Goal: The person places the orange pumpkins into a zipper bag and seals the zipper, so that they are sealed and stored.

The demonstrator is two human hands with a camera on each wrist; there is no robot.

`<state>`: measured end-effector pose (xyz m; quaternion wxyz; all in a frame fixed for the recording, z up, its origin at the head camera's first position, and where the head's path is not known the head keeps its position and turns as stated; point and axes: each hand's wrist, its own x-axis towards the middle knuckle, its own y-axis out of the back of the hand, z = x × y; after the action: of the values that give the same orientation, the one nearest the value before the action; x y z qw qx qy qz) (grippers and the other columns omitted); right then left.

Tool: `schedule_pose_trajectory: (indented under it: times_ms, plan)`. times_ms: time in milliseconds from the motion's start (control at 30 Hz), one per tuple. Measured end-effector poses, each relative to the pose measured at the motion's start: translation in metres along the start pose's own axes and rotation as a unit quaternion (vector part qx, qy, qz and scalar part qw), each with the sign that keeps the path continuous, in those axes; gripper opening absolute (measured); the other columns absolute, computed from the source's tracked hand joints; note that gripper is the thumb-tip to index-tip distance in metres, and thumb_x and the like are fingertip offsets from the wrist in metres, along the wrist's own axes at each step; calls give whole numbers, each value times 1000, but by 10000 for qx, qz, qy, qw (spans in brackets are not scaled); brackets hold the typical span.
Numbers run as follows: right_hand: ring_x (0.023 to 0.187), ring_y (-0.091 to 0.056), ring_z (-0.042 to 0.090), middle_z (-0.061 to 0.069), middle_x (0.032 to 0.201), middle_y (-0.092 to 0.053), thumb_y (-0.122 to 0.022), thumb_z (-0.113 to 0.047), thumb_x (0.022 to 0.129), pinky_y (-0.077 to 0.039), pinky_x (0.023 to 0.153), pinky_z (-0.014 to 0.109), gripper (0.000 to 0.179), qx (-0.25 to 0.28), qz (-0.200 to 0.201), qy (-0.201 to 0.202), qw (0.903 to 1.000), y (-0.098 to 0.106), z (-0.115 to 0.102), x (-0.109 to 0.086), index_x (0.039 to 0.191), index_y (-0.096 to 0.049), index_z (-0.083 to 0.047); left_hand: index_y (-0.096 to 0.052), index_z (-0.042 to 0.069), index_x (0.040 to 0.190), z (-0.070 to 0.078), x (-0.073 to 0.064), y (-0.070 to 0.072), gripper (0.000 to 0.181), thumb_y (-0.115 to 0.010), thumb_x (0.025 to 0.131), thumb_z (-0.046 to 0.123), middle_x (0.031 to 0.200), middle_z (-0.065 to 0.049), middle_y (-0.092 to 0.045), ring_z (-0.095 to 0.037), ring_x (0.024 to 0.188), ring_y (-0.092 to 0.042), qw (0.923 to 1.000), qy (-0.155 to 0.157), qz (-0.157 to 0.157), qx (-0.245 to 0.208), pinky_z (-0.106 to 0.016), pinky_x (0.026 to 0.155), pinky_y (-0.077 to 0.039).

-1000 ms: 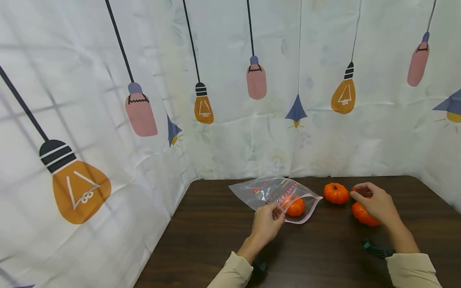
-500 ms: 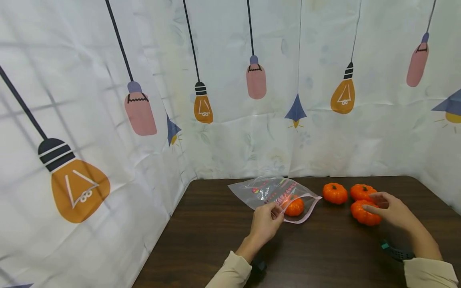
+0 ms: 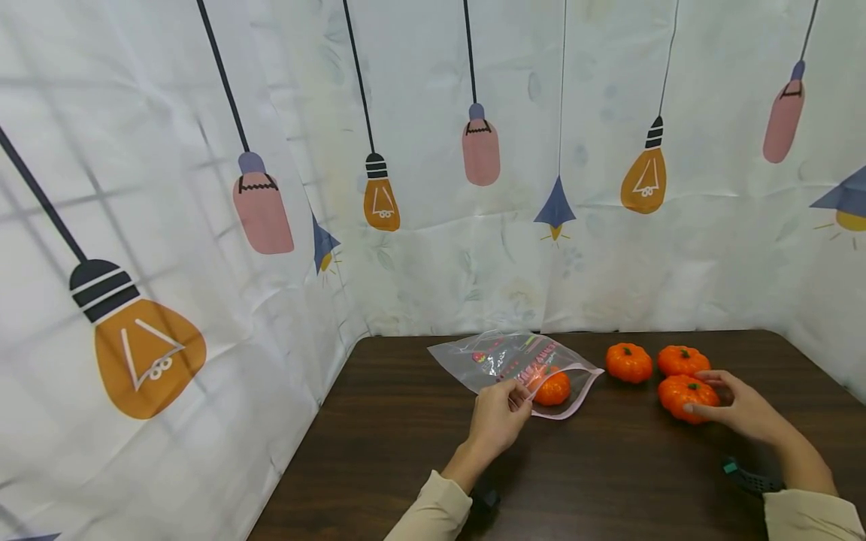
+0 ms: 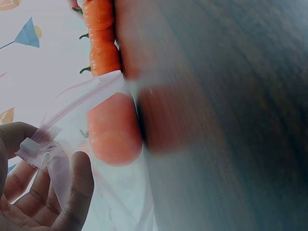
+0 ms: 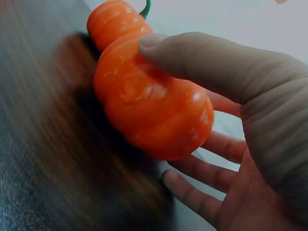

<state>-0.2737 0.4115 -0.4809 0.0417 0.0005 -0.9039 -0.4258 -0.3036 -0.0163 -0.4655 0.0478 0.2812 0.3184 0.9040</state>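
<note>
My left hand point(image 3: 501, 421) pinches the rim of a clear zip bag point(image 3: 497, 357) with a pink seal. In the left wrist view, thumb and fingers hold the bag near its white slider point(image 4: 31, 147). One small orange pumpkin point(image 3: 555, 389) lies inside, by the bag's mouth. On the right, my right hand point(image 3: 747, 412) grips another orange pumpkin point(image 3: 679, 398) from its right side. The right wrist view has the thumb over this pumpkin point(image 5: 149, 101), the fingers partly hidden behind it. Two more pumpkins stand beyond: a left one point(image 3: 629, 364) and a right one point(image 3: 682, 361).
Everything rests on a dark wood-grain table point(image 3: 379, 421). Behind and to the left hangs a white cloth point(image 3: 433, 278) printed with lamps. A dark strap point(image 3: 751, 479) shows under the right wrist, and a small black object point(image 3: 484, 500) by the left one.
My right hand has come away from the back right pumpkin, moved right and nearer, and closed round the front one. The left hand and the bag have stayed put.
</note>
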Motion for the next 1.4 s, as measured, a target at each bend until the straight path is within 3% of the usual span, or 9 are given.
schedule_pose_trajectory:
  times_ms: [400, 900, 1400]
  plan:
    - [117, -47, 59, 48, 136, -38, -68, -40, 95, -48, 86, 66, 85, 75, -130, -59, 9999, -2, 6, 2, 145, -28, 15, -72, 14, 83, 2, 0, 1, 5, -75, 85, 10, 69, 6, -67, 7, 59, -47, 10000, -2, -18, -57, -12, 58, -43]
    - [116, -49, 59, 48, 136, -41, -67, -41, 97, -50, 84, 63, 84, -46, -119, -64, 9999, 0, 1, -1, 147, -30, 15, -71, 15, 83, 1, 1, 1, 6, -75, 85, 11, 69, 7, -66, 7, 59, -47, 10000, -7, -14, -8, -12, 58, -42]
    - [131, -36, 65, 48, 150, -27, -65, -40, 99, -41, 94, 74, 87, 540, 21, -23, 9985, 4, -11, -2, 153, -22, 13, -71, 13, 83, 1, 0, 1, 6, -75, 85, 10, 69, 7, -66, 7, 59, -47, 10000, -7, -39, -86, -13, 58, -43]
